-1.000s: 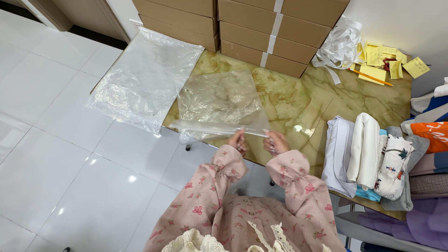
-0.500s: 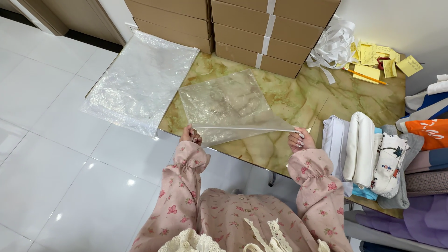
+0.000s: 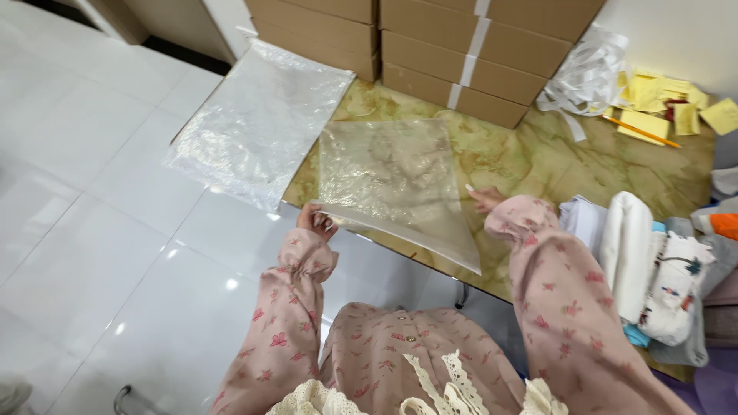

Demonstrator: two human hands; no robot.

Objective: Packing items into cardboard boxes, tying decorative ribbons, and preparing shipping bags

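Clear plastic bag [image 3: 392,180]: left hand [image 3: 315,221] pinches corner, right hand [image 3: 486,199] fingers flat; brown boxes [image 3: 461,54] behind.

Left hand [image 3: 315,221] pinching clear bag [image 3: 392,180], right hand [image 3: 486,199] touching it

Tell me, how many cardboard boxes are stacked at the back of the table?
5 show, perhaps more out of frame: upper left box, lower left box, top right box, middle right box, bottom right box.

I log this as a small garment-packing workroom: stacked cardboard cartons [image 3: 461,46] top centre, clear plastic bags [image 3: 257,123] upper left, folded clothes [image 3: 653,269] right, yellow slips [image 3: 661,107] upper right, marble-pattern table [image 3: 553,161].
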